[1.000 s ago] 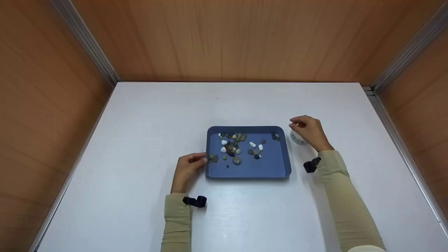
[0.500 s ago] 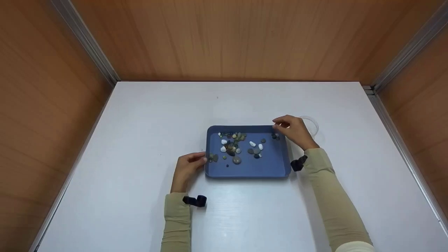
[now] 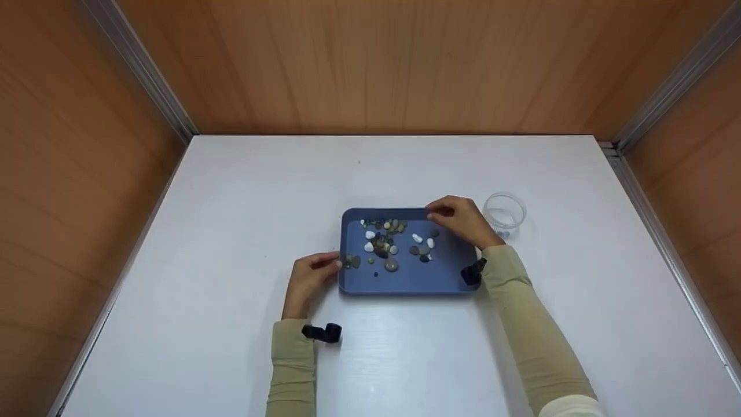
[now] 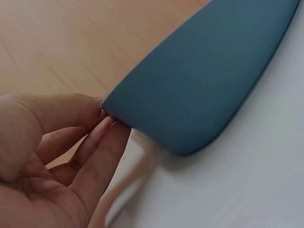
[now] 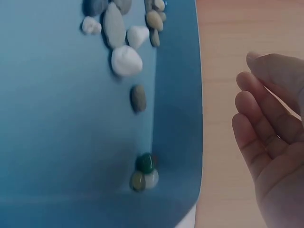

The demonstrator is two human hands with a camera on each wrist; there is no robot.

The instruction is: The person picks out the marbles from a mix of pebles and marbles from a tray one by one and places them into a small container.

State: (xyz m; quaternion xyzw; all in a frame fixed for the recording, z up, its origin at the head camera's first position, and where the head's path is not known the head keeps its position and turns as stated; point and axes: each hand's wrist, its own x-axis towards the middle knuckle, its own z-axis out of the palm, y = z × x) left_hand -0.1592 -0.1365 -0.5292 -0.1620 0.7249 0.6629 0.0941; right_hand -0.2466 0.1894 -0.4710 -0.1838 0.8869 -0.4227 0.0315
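A blue rectangular tray sits on the white table, holding loose pebbles of several colours. My left hand pinches the tray's left rim between thumb and fingers, as the left wrist view shows at close range. Over the tray's back right part is my right hand, its fingers loosely bent with nothing between them. In the right wrist view, that hand is beside the tray wall, apart from the white pebble, a brown-grey pebble and the shiny green pebble in the corner.
To the right of the tray stands a clear round container, with a few small stones showing low in it. Wooden panels wall the white table at the back and both sides.
My right hand has moved left from the clear container to above the tray's back right part, uncovering the container. My left hand has stayed at the tray's rim.
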